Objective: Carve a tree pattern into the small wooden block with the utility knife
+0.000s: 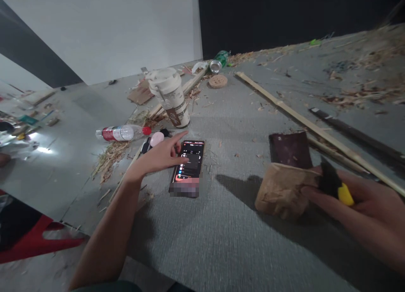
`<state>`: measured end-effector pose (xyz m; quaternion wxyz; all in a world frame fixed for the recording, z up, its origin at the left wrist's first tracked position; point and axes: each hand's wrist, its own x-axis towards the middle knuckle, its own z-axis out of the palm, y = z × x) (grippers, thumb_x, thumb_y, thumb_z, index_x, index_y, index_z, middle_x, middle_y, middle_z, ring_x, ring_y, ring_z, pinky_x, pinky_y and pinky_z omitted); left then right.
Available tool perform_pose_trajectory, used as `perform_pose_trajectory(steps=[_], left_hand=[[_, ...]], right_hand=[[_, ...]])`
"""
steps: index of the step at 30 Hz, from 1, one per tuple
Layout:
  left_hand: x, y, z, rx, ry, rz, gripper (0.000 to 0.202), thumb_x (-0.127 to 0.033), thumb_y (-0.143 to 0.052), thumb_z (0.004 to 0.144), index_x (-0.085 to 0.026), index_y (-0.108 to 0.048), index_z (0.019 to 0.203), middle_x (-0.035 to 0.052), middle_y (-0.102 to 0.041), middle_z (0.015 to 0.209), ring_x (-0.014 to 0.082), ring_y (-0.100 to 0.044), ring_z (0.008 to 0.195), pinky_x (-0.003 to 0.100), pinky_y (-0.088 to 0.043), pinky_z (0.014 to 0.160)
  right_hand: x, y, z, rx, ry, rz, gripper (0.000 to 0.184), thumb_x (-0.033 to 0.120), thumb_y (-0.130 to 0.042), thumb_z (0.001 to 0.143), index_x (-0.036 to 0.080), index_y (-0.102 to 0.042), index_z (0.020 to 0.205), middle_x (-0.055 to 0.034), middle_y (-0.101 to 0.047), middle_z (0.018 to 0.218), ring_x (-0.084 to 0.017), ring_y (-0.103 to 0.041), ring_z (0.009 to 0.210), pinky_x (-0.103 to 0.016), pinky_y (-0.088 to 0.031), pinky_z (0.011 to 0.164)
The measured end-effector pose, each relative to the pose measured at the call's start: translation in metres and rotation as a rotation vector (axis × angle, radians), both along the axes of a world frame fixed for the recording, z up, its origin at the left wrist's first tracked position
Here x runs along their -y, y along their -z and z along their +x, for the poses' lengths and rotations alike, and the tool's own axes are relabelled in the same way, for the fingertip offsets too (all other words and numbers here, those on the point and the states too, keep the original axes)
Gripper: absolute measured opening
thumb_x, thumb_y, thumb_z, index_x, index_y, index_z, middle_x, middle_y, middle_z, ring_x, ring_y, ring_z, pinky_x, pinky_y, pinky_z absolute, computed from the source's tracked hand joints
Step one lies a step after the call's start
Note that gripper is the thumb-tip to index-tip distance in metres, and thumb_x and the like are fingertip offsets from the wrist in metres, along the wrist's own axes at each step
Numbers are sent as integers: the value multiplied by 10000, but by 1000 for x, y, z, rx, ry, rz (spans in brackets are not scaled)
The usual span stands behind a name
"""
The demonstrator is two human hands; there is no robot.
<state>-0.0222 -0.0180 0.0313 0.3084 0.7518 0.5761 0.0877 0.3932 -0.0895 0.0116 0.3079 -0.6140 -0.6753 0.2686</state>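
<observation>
Head view, left to right. The cup (172, 99) stands just beyond the extended index finger of the left hand (161, 156) and could tip if knocked. That hand is open and empty, its thumb over the phone (190, 170) lying on the grey surface (221, 245); a stray touch could select the wrong item. Well apart, the right hand (363, 205) pinches a brown piece (280, 193); the black-and-yellow tool (329, 180), if bladed, could nick thumb or piece by slipping. Unclear: thumb-to-screen contact; the phone's pixelated lower end; the right fingers behind the piece; the tool's type.
</observation>
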Motion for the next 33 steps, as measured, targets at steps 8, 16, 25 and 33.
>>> perform_pose_trajectory(steps=[8, 16, 25, 33], left_hand=[[0, 4, 5, -12, -48, 105, 715, -560, -535, 1003, -201, -407, 1608, 67, -656, 959, 233, -601, 819, 361, -470, 736], [-2, 10, 5, -35, -40, 159, 651, -483, -552, 1007, -202, -439, 1583, 38, -653, 914, 199, -578, 750, 343, -445, 715], [-2, 10, 7, -37, -42, 160, 625, -467, -553, 1002, -185, -471, 1553, 44, -654, 905, 194, -583, 754, 337, -441, 702], [-1, 7, 9, -45, -53, 136, 608, -430, -520, 1010, -178, -459, 1560, 65, -672, 947, 208, -590, 777, 351, -447, 728]], right_hand=[[2, 7, 6, -62, -69, -80, 462, 689, -687, 813, 280, -795, 998, -3, -806, 850, -254, -688, 604, -334, -524, 517], [2, 3, 6, -64, -81, -45, 417, 671, -697, 812, 289, -797, 948, 7, -800, 808, -254, -692, 610, -315, -506, 495], [2, -1, 1, -82, -81, -49, 410, 670, -705, 800, 282, -792, 899, -1, -788, 770, -246, -676, 587, -307, -508, 483], [3, -1, 3, -61, -93, -32, 409, 655, -691, 827, 259, -781, 878, 1, -757, 700, -218, -634, 536, -289, -479, 464]])
